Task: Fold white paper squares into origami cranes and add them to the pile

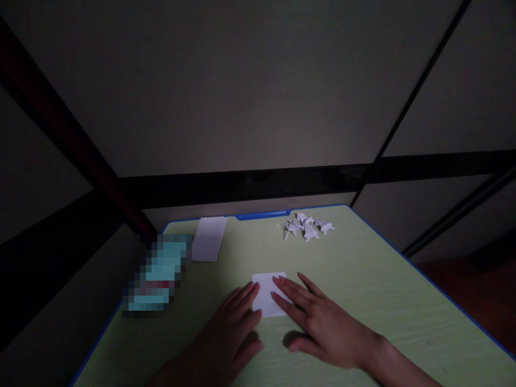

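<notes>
A small, nearly square piece of white paper (pixel 266 296) lies flat on the light green table (pixel 355 285) in front of me. My right hand (pixel 316 317) rests over its right side, fingers spread and fingertips on the paper. At the left edge of the paper is my left hand (pixel 231 328), its fingers stretched out and the fingertips touching or just beside the edge. Neither hand grips anything. Part of the paper's right side is hidden under my right fingers.
Several folded white paper figures (pixel 309 231) stand in a group at the back right. A longer white paper sheet (pixel 209 239) lies at the back left, beside a pixelated bluish rectangular object (pixel 163 269). The table has a blue rim (pixel 447 301) and stands against a panelled wall.
</notes>
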`<state>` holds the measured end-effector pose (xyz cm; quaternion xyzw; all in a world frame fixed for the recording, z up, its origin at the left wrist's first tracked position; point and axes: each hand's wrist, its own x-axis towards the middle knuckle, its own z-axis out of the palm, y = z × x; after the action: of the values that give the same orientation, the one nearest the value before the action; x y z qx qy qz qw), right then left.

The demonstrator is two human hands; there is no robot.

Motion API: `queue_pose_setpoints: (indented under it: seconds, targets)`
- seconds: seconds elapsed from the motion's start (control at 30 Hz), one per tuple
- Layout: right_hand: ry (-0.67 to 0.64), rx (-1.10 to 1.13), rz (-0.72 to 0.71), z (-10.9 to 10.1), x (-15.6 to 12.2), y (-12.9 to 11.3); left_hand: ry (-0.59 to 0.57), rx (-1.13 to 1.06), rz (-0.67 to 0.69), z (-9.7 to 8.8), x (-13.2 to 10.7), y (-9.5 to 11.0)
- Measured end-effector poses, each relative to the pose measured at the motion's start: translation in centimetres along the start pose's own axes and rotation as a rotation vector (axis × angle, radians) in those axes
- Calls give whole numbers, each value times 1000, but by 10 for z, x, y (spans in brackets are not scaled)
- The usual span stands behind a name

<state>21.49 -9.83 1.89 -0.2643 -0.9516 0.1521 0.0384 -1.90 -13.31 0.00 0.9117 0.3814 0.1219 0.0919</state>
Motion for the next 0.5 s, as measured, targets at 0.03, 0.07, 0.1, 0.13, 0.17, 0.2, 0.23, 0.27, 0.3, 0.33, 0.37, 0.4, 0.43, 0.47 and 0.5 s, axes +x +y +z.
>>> queue_pose_setpoints:
  seconds: [0.03, 0.07, 0.1, 0.13, 0.17, 0.2, 0.23, 0.27, 0.3, 0.33, 0.37, 0.4, 0.43, 0.47, 0.5]
  targets:
    - [1, -6, -15, -1, 0, -1, -7, -16, -7, -1, 1, -1]
    - [3, -14, -29, -2, 0, -1, -6, -30, -10, -1, 1, -1]
    - [3, -22, -40, -3, 0, -2, -4, -41, -12, -1, 0, -2]
    - [3, -29, -52, -4, 0, -3, -3, -48, -14, -1, 0, -3]
    - [3, -35, -66, -4, 1, -4, -7, -52, -17, -1, -1, -4]
    - [5, -42, -80, -4, 2, -5, -14, -54, -19, 0, -1, -4]
    - [10, -49, -93, -4, 3, -6, -20, -52, -21, 0, -1, -4]
    - [16, -56, -104, -4, 4, -7, -26, -48, -22, 0, -1, -4]
    - [22, -63, -108, -4, 4, -8, -30, -45, -22, 0, -1, -4]
    - [28, -70, -106, -4, 5, -9, -31, -41, -22, 0, 0, -4]
    - [31, -76, -101, -4, 6, -9, -30, -38, -22, 1, 0, -4]
    - [34, -81, -95, -4, 6, -10, -27, -35, -24, 1, 1, -4]
    - [35, -85, -89, -4, 7, -10, -25, -32, -28, 1, 1, -4]
    - [37, -88, -84, -4, 7, -11, -24, -30, -30, 2, 2, -4]
    - [41, -91, -81, -5, 8, -11, -24, -29, -28, 2, 2, -4]
